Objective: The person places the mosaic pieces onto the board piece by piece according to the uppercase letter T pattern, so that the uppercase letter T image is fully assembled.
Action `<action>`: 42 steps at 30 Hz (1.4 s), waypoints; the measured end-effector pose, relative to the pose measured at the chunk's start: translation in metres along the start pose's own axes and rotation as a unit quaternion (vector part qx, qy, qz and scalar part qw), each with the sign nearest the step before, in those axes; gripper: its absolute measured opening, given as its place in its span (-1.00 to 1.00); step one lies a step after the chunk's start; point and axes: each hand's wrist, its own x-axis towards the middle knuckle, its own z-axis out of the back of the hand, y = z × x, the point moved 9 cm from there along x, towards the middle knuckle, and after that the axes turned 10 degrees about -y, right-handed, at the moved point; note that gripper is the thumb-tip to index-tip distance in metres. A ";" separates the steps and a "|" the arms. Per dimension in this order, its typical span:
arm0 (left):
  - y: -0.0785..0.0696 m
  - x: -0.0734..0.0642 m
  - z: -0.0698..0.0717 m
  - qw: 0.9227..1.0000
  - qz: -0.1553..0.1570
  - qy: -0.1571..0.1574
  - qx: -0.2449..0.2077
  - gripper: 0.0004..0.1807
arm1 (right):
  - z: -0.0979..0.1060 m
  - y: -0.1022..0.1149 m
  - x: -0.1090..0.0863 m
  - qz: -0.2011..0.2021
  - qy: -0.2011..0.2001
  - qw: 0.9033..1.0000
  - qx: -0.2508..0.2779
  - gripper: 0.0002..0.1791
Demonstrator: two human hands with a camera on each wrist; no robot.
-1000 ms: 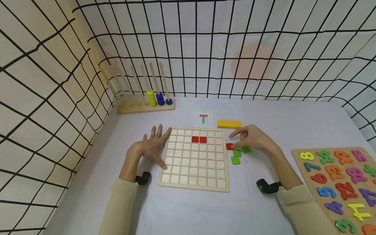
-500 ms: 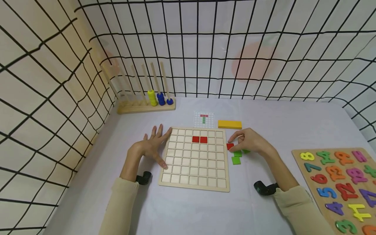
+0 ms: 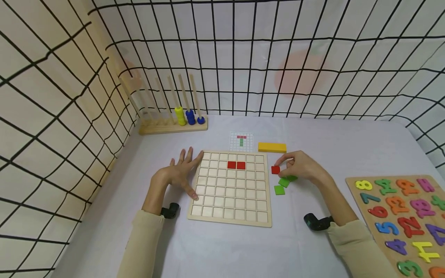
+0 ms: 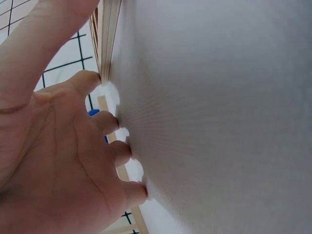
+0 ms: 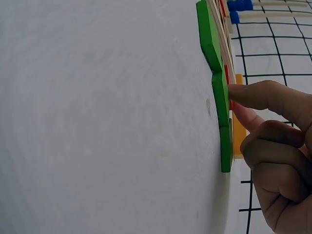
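A pale wooden grid board point(image 3: 227, 202) lies mid-table, with two red square tiles point(image 3: 236, 165) side by side in an upper row. My left hand point(image 3: 176, 175) is spread along its left side, thumb on the edge and index fingertip at the upper left corner. Just off the board's right side, my right hand point(image 3: 301, 166) pinches another red tile point(image 3: 275, 170) between thumb and index finger. Beside that thumb lie several green tiles point(image 3: 279, 190); in the right wrist view these green tiles point(image 5: 221, 100) partly hide the red one.
Behind the board lie a pattern card point(image 3: 241, 141) with a red and green T and a yellow bar point(image 3: 272, 147). A bead abacus point(image 3: 174, 128) stands at the back left. The number puzzle board point(image 3: 379, 243) occupies the right. Black netting point(image 3: 233, 69) borders the table.
My right thumb and index finger have closed on the red tile and shifted it slightly right and away from the board. One green tile has turned and moved right. The left hand stays put.
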 end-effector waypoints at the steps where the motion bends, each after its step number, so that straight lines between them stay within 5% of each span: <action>1: 0.000 0.000 0.000 1.000 0.001 0.000 -0.001 0.69 | 0.000 0.000 0.000 0.000 0.001 1.000 0.000 -0.55; 31: 0.000 -0.002 0.001 1.000 0.001 0.002 0.000 0.68 | 0.003 -0.003 0.001 -0.012 -0.019 1.000 -0.005 -0.53; 42: 0.000 -0.001 0.001 1.000 -0.003 0.006 -0.003 0.68 | 0.008 0.018 0.000 0.020 -0.043 0.999 -0.023 -0.60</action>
